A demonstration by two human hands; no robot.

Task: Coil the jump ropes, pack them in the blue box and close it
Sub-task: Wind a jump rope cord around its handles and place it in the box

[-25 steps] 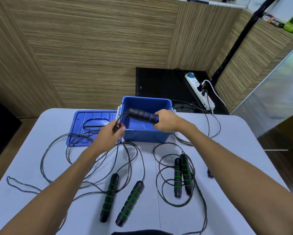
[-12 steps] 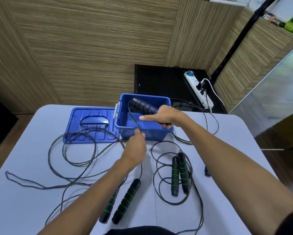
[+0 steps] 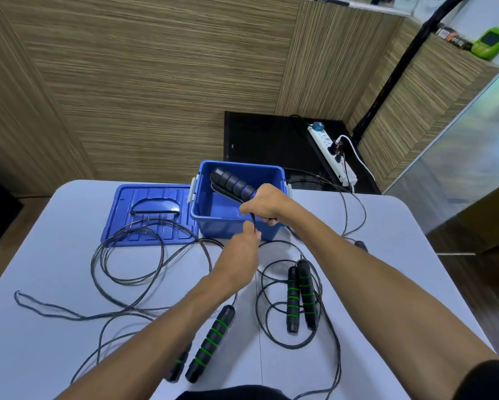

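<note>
Gripping blue-banded black handles (image 3: 233,183), right hand (image 3: 267,204)

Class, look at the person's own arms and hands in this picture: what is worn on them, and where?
Both forearms are bare, and neither the left hand nor the right hand shows a glove, ring or watch. A black sleeve covers the right upper arm at the frame's lower right corner.

Both forearms reach forward from the bottom edge, bare to the elbow. The right hand (image 3: 267,204) sits at about 12 o'clock, fingers curled in a fist around what it holds. The left hand (image 3: 238,256) is just below it, toward 6 o'clock, fingertips pinched together and nearly touching the right.
</note>
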